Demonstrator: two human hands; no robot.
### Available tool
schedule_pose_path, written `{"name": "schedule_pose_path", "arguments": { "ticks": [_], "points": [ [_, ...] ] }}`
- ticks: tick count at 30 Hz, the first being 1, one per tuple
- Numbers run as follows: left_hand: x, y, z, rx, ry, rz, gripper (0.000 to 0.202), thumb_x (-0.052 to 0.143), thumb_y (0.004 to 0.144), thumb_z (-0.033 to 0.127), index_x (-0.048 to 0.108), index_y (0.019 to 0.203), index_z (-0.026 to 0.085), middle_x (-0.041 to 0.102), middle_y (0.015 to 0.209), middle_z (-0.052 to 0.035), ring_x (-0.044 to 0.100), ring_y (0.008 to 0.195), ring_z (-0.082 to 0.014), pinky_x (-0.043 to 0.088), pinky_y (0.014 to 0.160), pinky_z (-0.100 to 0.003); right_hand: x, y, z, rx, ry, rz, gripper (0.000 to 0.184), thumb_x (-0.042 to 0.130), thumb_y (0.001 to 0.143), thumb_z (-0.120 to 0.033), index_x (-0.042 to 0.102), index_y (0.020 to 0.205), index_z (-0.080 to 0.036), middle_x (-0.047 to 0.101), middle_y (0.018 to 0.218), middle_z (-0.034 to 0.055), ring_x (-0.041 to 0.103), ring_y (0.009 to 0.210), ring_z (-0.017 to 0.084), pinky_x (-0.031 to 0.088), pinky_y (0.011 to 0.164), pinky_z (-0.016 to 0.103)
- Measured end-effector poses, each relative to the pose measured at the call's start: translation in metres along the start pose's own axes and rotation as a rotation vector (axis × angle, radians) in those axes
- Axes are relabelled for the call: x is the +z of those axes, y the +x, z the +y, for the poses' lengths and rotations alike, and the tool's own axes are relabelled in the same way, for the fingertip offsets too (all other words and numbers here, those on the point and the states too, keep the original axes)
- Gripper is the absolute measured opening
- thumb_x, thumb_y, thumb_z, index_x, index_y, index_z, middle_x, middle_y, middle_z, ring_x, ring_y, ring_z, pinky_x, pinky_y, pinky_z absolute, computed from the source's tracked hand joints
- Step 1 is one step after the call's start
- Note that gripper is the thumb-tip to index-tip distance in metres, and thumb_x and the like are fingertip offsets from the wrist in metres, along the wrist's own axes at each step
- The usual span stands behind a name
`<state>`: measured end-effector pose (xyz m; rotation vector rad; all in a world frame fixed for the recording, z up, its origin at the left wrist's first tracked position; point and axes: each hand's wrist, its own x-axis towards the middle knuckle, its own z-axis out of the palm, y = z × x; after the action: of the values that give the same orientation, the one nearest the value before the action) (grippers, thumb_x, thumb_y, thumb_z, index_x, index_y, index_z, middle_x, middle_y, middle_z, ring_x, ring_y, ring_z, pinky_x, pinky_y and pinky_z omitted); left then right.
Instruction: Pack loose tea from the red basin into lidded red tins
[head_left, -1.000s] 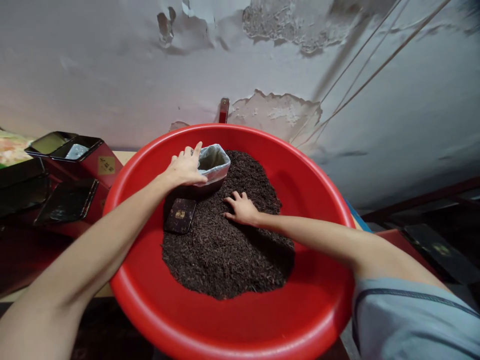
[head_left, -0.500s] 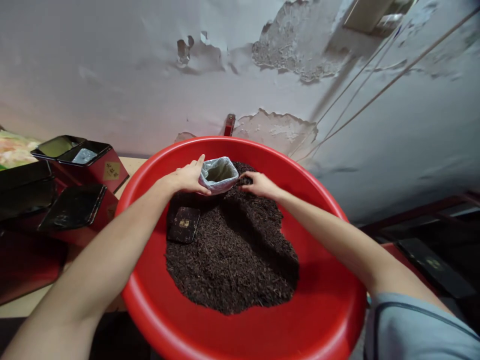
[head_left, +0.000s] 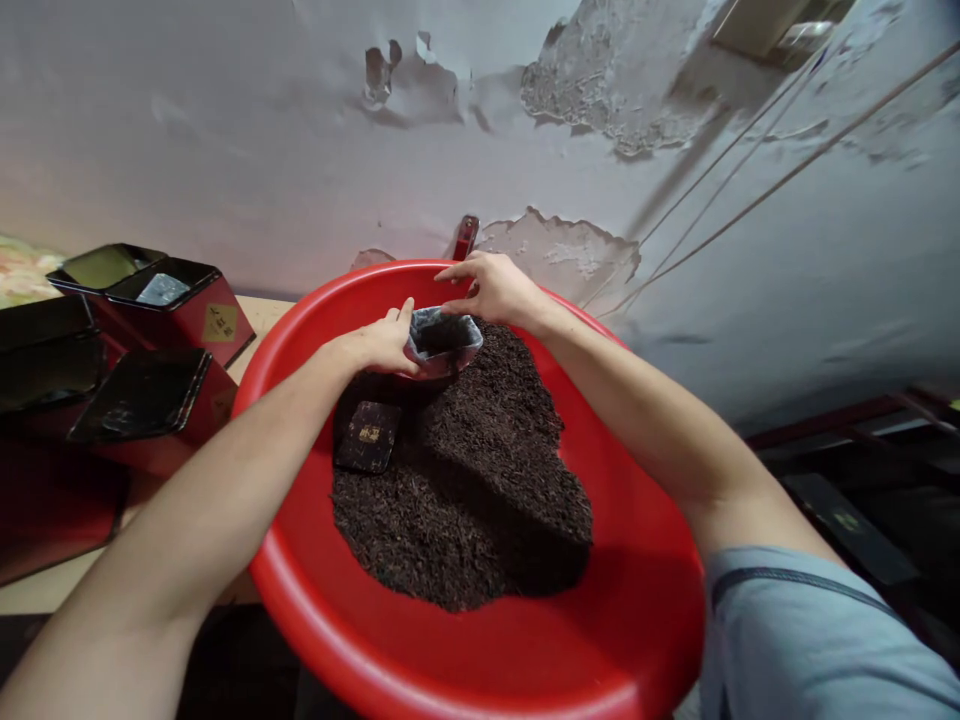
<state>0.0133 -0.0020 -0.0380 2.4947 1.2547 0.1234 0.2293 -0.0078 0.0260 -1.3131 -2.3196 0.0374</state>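
Observation:
My left hand (head_left: 390,340) is closed around the left side of a tea tin (head_left: 446,372) with a plastic liner folded over its rim. The tin stands in dark loose tea leaves (head_left: 480,490) heaped inside a big red basin (head_left: 637,640). Over the back right of the tin's mouth hovers my right hand (head_left: 487,287), its fingers apart and pointing left. I see nothing held in those fingers. A dark tin lid (head_left: 369,437) with gold marks lies on the leaves, below my left hand.
To the left, several red and black tins (head_left: 217,315) crowd a pale wooden table (head_left: 266,312), one showing a plastic liner. The peeling wall (head_left: 262,150) rises right behind the basin. Cords (head_left: 780,182) slant across the upper right. A dark box (head_left: 847,520) is at right.
My right hand has risen from the leaves beside the tin to above its mouth, and its fingers have opened. The tin looks darker inside. My left hand keeps its grip.

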Motion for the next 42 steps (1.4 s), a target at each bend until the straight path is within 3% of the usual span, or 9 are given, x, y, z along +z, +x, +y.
{"name": "schedule_pose_path", "arguments": {
  "ticks": [5,10,16,23,26,30,34,38,42],
  "points": [
    [-0.001,0.001,0.004,-0.105,-0.044,-0.026,0.143,0.077,0.06,0.062,-0.011,0.162,0.015,0.028,0.162,-0.0229,0.045,0.14,-0.04,0.042,0.111,-0.041,0.022,-0.029,0.05,0.238,0.022,0.213,0.047,0.059,0.095,-0.053,0.071,0.123,-0.017,0.072,0.108,0.0109,0.067,0.093,0.021,0.054,0.092,0.038],
    [-0.002,0.003,0.002,-0.056,-0.028,-0.028,0.141,0.075,0.06,0.065,-0.01,0.163,0.018,0.03,0.163,-0.022,0.044,0.14,-0.0403,0.041,0.111,-0.043,0.057,-0.064,0.116,0.66,-0.015,-0.018,0.057,0.045,0.101,-0.056,0.064,0.134,-0.014,0.063,0.13,0.018,0.06,0.123,0.028,0.043,0.11,0.042],
    [0.0,0.005,0.0,-0.076,-0.019,-0.041,0.143,0.076,0.06,0.064,-0.013,0.162,0.018,0.028,0.163,-0.0212,0.041,0.143,-0.0391,0.04,0.112,-0.04,0.101,-0.072,0.127,0.478,-0.21,-0.304,0.094,0.079,0.073,-0.062,0.038,0.155,-0.038,0.022,0.165,0.0152,0.029,0.145,0.047,0.039,0.107,0.069],
    [0.001,0.003,0.001,-0.092,-0.048,-0.045,0.143,0.077,0.059,0.061,-0.012,0.161,0.014,0.027,0.163,-0.0251,0.035,0.146,-0.0417,0.039,0.112,-0.042,0.118,-0.099,0.121,0.233,-0.337,-0.223,0.06,0.062,0.089,-0.049,0.057,0.141,-0.02,0.044,0.145,0.0218,0.042,0.128,0.042,0.047,0.1,0.056],
    [0.0,0.002,0.001,-0.073,-0.056,-0.041,0.142,0.076,0.06,0.06,-0.015,0.161,0.017,0.025,0.164,-0.0246,0.035,0.147,-0.0422,0.038,0.112,-0.045,0.117,-0.116,0.126,0.218,-0.27,-0.173,0.049,0.065,0.087,-0.04,0.064,0.131,-0.02,0.051,0.136,0.0184,0.049,0.122,0.035,0.046,0.104,0.049],
    [-0.002,0.0,0.005,-0.104,-0.064,-0.059,0.141,0.076,0.061,0.059,-0.013,0.162,0.014,0.024,0.165,-0.0253,0.034,0.148,-0.0416,0.039,0.112,-0.043,0.105,-0.118,0.131,0.262,-0.199,-0.11,0.039,0.068,0.077,-0.025,0.069,0.116,-0.021,0.06,0.121,0.0132,0.061,0.102,0.027,0.052,0.091,0.038],
    [-0.004,-0.002,0.009,-0.111,-0.061,-0.067,0.14,0.077,0.062,0.06,-0.01,0.162,0.014,0.022,0.166,-0.025,0.033,0.149,-0.0402,0.038,0.113,-0.041,0.076,-0.094,0.124,0.319,-0.169,0.063,0.028,0.056,0.084,-0.024,0.066,0.11,-0.017,0.064,0.11,0.0132,0.062,0.099,0.024,0.051,0.092,0.037],
    [-0.004,-0.001,0.009,-0.12,-0.055,-0.07,0.14,0.077,0.062,0.059,-0.009,0.162,0.011,0.022,0.165,-0.0264,0.034,0.149,-0.0385,0.038,0.113,-0.039,0.034,-0.058,0.091,0.261,0.084,0.267,0.025,0.058,0.087,-0.037,0.064,0.103,-0.018,0.069,0.098,0.0067,0.063,0.09,0.02,0.051,0.09,0.037],
    [-0.003,0.0,0.007,-0.118,-0.066,-0.069,0.143,0.077,0.06,0.059,-0.011,0.161,0.012,0.023,0.165,-0.0256,0.038,0.146,-0.0385,0.041,0.111,-0.039,0.004,-0.026,0.043,0.036,0.188,0.064,0.027,0.07,0.081,-0.038,0.069,0.1,-0.019,0.07,0.098,0.0043,0.064,0.09,0.019,0.052,0.09,0.036]
  ]
}}
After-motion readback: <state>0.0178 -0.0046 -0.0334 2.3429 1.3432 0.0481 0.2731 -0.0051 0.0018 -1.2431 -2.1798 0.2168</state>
